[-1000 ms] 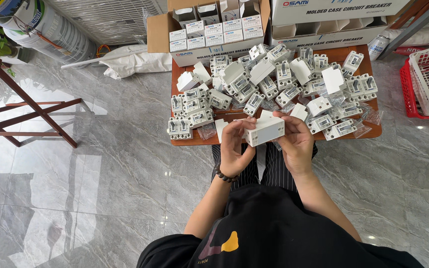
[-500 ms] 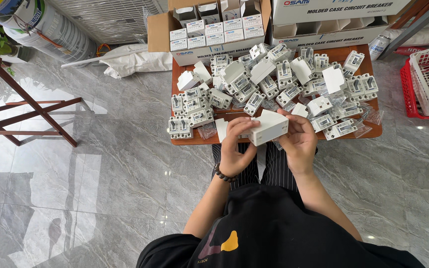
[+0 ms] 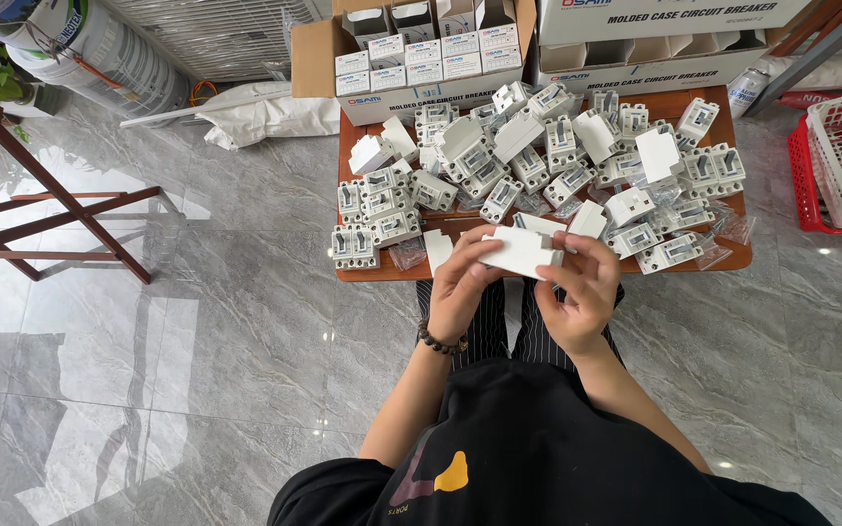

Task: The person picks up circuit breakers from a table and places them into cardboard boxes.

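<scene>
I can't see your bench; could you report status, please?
Left hand and right hand grip small white cardboard box. Grey plastic breakers crowd orange table.

Small white carton (image 3: 523, 251) held in both hands over the table's (image 3: 372, 276) near edge. Open brown cardboard box (image 3: 411, 58) at the far left corner, packed with small white boxes with blue-red labels (image 3: 423, 60). Long white-and-brown cartons (image 3: 655, 44) along the far right edge. Clear plastic bags (image 3: 733, 229) at the right edge.

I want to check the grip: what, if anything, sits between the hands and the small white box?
Nothing visible does. The left hand and right hand both hold the small white box directly, above the near edge of the table.
</scene>
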